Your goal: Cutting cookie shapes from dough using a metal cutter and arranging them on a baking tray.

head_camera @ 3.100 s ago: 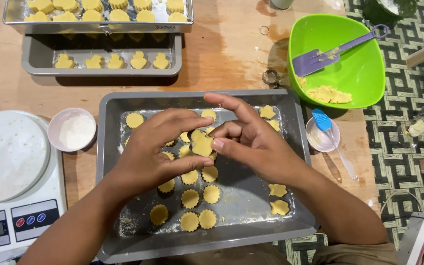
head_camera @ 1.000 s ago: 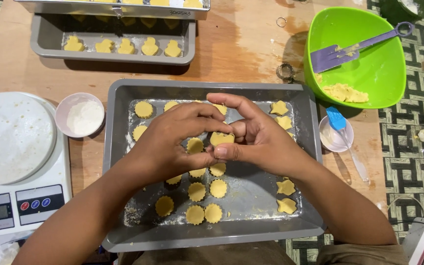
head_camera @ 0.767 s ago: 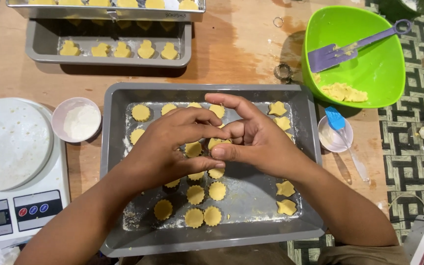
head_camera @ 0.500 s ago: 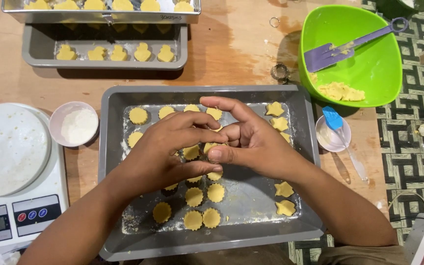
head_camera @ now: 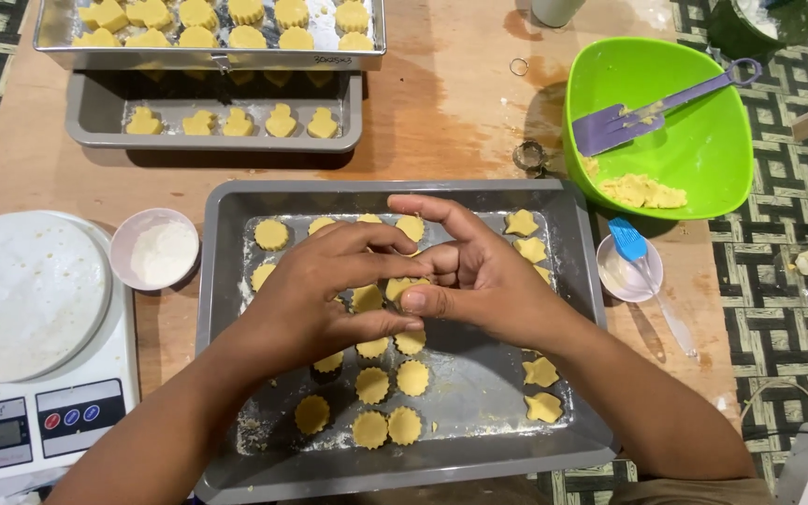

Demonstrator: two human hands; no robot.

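Where the two hands meet over the middle of the grey baking tray (head_camera: 222,281), their fingers cover most of what they work on: the left hand (head_camera: 315,299) lies with fingers close together and thumb reaching toward the right hand (head_camera: 479,276), whose thumb and forefinger press together at a small piece of yellow dough (head_camera: 402,285), only a sliver of which shows between the fingertips, so its shape cannot be told. Round scalloped cookies (head_camera: 387,402) lie in rows under and below the hands, several partly hidden by the palms, and star-like cookies (head_camera: 541,388) sit along the tray's right side. Left of the tray stand a small pink bowl of flour (head_camera: 154,250) and a white kitchen scale (head_camera: 30,318), cut off by the frame's left and lower edge. To the right, just beside the tray, a small white dish (head_camera: 614,281) holds a blue-headed brush (head_camera: 630,241), and a green bowl (head_camera: 703,150) carries a purple spatula (head_camera: 642,110) and a lump of dough. Two more trays (head_camera: 95,117) of shaped cookies sit at the top, the upper one cropped. Bare tray floor lies open at the lower right centre; wooden tabletop (head_camera: 441,103) is free between the trays and the green bowl.
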